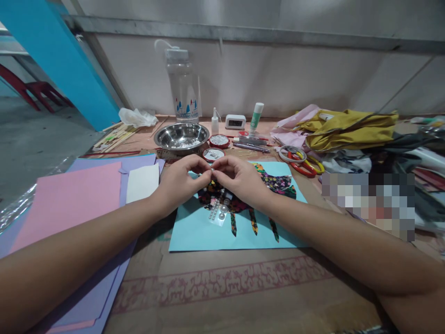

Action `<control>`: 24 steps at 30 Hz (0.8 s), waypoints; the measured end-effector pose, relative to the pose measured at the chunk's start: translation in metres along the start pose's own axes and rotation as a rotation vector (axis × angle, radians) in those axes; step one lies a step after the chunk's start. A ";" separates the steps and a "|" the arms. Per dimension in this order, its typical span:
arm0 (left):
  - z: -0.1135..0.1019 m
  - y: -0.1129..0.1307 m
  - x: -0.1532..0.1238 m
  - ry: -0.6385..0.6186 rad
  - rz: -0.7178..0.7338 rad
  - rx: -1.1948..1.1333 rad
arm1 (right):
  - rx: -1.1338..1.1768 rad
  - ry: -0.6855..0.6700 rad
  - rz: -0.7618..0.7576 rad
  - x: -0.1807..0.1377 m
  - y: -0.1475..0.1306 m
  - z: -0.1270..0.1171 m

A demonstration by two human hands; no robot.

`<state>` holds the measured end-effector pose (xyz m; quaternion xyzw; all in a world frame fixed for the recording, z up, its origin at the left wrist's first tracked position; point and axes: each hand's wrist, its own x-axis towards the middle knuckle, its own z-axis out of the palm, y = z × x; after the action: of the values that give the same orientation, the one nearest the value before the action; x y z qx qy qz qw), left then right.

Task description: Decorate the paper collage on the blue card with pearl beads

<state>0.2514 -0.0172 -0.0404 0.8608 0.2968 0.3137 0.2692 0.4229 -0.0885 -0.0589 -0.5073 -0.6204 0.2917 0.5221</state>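
Observation:
My left hand (184,181) and my right hand (241,178) meet fingertip to fingertip, both closed in a pinch. A tiny pale speck shows between the fingertips, too small to name. Below them lies a light blue sheet of paper (198,236) bearing a cut-out of dark flowered fabric (276,182), partly hidden by my right hand. Three narrow fabric strips (253,221) point down from the cut-out. A clear sheet of stick-on pearls (219,211) rests over the fabric, just beneath my hands.
Behind the paper stand a steel bowl (181,137), a water bottle (183,88), a glue stick (256,117) and a small digital clock (235,122). Red-and-yellow scissors (304,164) and heaped cloth (351,130) are at right. Pink paper (73,204) lies at left.

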 end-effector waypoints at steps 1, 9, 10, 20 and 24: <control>0.000 0.000 0.000 0.001 0.003 0.002 | 0.000 -0.003 0.003 0.000 0.000 0.000; -0.001 0.003 -0.001 0.020 0.013 0.022 | 0.067 -0.030 0.029 0.001 -0.001 -0.001; -0.001 0.003 -0.001 0.019 0.014 0.018 | 0.070 -0.030 0.031 0.001 -0.001 -0.001; 0.000 0.001 0.001 0.000 0.006 0.006 | 0.055 -0.030 0.060 0.001 -0.001 -0.002; 0.000 0.002 0.001 -0.017 -0.023 -0.005 | 0.040 -0.025 0.057 0.002 -0.001 -0.001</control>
<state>0.2525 -0.0179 -0.0383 0.8594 0.3035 0.3041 0.2772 0.4236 -0.0874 -0.0573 -0.5106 -0.6063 0.3249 0.5159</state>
